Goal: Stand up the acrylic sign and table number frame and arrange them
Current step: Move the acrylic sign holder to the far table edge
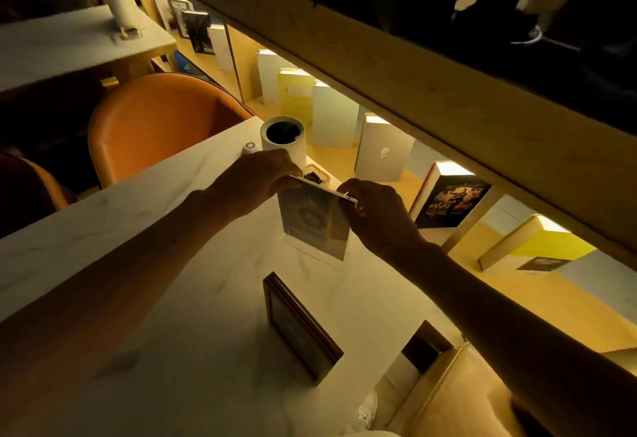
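The acrylic sign (312, 223), a clear stand with a dark printed card in it, stands upright on the white marble table (165, 229). My left hand (256, 178) pinches its top left corner. At the top right corner my right hand (374, 212) grips the same edge. Closer to me the table number frame (298, 324), dark wood, stands upright on the table, apart from both hands.
A white cylindrical cup (281, 136), a small round white object (249, 147) and a small clear dish (315, 176) sit behind the sign. An orange chair (155, 126) is at the table's far left. A lit bookshelf with upright books (448, 198) runs along the right.
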